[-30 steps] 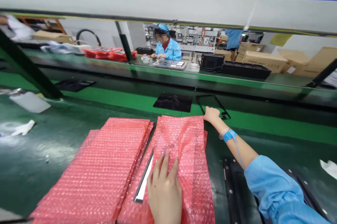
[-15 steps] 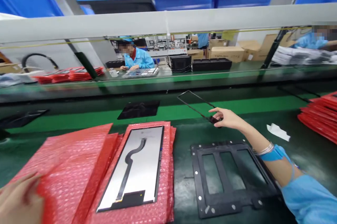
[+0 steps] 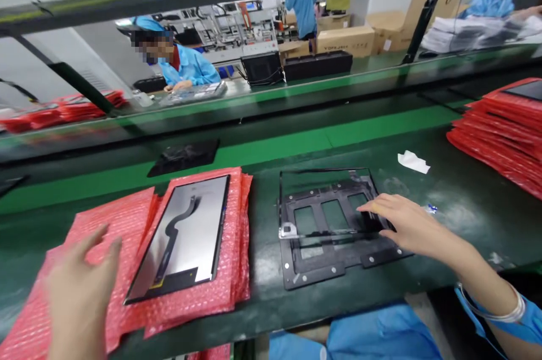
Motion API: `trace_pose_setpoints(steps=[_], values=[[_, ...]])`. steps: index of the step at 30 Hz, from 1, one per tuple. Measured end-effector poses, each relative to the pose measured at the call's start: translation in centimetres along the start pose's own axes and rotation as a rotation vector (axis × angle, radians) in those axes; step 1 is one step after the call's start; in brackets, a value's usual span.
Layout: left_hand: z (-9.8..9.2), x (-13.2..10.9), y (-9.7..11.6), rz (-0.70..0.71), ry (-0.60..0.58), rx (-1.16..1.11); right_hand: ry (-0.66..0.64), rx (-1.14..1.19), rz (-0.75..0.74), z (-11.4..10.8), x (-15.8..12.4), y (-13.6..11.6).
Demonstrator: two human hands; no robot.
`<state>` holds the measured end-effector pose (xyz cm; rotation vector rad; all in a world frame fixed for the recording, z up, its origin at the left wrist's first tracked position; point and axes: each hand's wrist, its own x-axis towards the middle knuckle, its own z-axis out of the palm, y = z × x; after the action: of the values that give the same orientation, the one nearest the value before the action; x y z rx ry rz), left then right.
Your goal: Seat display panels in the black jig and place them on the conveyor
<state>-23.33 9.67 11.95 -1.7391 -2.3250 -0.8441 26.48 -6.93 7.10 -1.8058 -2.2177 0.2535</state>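
On the green bench point(image 3: 449, 207), the right hand point(image 3: 406, 224) lies flat with fingers stretched out, pressing the near right part of a thin black frame point(image 3: 322, 170) that sits on the jig point(image 3: 334, 261); it grips nothing. The frame looks slightly skewed to the jig, so a push from one corner could flex it or slide it off its seat. The left hand point(image 3: 80, 292), blurred, is open with fingers spread over the bubble wrap point(image 3: 237, 275), empty as far as I can tell. Just beside it a bare panel point(image 3: 186, 230) lies back up on the wrap; a careless sweep could catch its edge or ribbon and drag it toward the bench edge.
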Motion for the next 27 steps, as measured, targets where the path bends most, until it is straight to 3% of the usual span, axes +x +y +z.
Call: trace_pose_setpoints(steps=[3,5,7,13,20,24,27], values=[[-0.1,-2.5,5.5,0.026,-0.320,0.154,-0.065,-0.018,-0.038,0.6,-1.0,0.5],[0.2,-3.7,7.6,0.077,-0.383,0.243,-0.099,-0.037,-0.053,0.8,-1.3,0.8],[0.6,-4.3,8.4,0.088,-0.353,0.287,-0.119,-0.064,-0.063,1.0,-1.4,1.0],[1.1,-4.2,8.3,-0.062,-0.352,0.232,-0.158,-0.086,-0.098,1.2,-1.6,1.2],[1.7,-2.5,7.8,-0.156,-0.339,0.083,-0.077,-0.067,-0.113,1.0,-1.7,1.4],[1.1,-0.5,6.1,-0.225,-0.364,-0.121,0.088,-0.040,-0.107,1.1,-1.4,1.6],[0.2,1.0,5.3,-0.200,-0.412,-0.200,0.225,0.002,-0.077,1.3,-1.1,1.7]])
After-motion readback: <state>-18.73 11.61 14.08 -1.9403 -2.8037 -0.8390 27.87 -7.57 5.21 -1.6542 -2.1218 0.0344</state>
